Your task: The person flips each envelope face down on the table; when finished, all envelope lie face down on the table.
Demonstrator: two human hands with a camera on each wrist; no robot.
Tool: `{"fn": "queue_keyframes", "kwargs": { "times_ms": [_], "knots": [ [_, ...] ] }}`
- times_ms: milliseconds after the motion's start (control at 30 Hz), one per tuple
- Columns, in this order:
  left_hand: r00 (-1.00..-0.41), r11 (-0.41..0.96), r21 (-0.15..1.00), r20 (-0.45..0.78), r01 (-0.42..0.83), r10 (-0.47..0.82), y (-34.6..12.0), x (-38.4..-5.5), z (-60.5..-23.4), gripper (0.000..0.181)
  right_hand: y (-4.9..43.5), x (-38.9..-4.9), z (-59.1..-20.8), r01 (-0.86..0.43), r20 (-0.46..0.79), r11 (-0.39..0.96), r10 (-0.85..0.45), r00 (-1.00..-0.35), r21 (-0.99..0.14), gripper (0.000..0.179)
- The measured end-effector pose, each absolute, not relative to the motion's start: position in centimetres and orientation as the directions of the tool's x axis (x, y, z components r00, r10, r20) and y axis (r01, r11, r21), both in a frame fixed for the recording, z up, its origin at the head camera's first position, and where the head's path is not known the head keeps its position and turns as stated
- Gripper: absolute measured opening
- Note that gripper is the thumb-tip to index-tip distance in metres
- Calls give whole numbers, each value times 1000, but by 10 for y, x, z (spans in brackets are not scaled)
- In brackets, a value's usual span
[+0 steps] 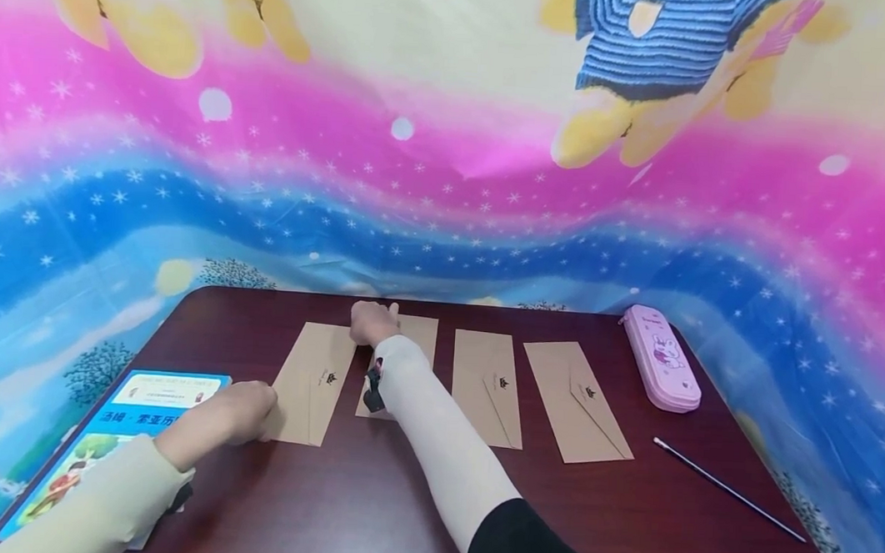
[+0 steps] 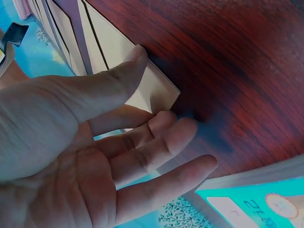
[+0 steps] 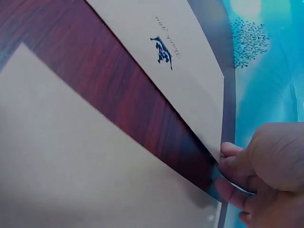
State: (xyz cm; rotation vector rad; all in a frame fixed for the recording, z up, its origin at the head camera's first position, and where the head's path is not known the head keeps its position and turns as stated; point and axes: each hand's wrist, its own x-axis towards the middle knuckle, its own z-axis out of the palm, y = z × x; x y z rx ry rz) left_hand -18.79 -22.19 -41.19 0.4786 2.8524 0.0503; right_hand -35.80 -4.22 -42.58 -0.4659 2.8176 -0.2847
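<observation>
At the table's left, a brown kraft envelope [image 1: 308, 378] with a small black crown print is held at two corners. My left hand [image 1: 243, 412] pinches its near left corner, thumb [image 2: 128, 78] on top and the other fingers spread below. At its far right corner my right hand [image 1: 375, 323] pinches the edge; the right wrist view shows the "Thank you" print on this envelope [image 3: 190, 90]. Under the right forearm lies a second envelope [image 1: 420, 334], partly hidden. A third envelope [image 1: 485, 387] and a fourth envelope [image 1: 577, 400] lie to the right.
A blue picture book [image 1: 103, 442] lies at the left, partly under the left forearm. A pink pencil case [image 1: 662, 359] sits at the far right, with a thin pencil-like stick [image 1: 727, 489] nearer me. A patterned curtain [image 1: 447, 185] hangs behind the dark table [image 1: 370, 507].
</observation>
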Motion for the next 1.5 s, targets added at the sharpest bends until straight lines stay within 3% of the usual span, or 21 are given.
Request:
{"fn": "queue_keyframes", "kwargs": {
  "times_ms": [233,433,567,733,1067,1300,1500],
  "knots": [
    [-914,945,106,-240,309,326,-223,-187,-414,16,-34,-360,-419,-318,-253,903,-392,-884,-289,49],
    [-913,943,115,-237,312,331,-226,-186,-413,15,-27,-356,-417,-429,-189,842,-504,-843,-328,28],
    [-914,940,141,-226,312,337,-227,-185,-411,18,-23,-355,-418,-501,-128,806,-559,-819,-316,42],
    [-918,936,169,-207,308,339,-229,-183,-410,21,-18,-359,-422,-557,-90,780,-600,-795,-286,40],
    [-910,938,178,-244,297,335,-231,-180,-412,30,-11,-363,-422,-585,-70,737,-640,-765,-338,32],
    [-904,944,131,-275,302,327,-232,-179,-411,38,-8,-363,-412,-614,-35,716,-659,-751,-331,27],
    [-891,937,161,-294,311,346,-231,-178,-409,39,-6,-362,-405,-628,-25,708,-669,-743,-324,25]
  ]
}}
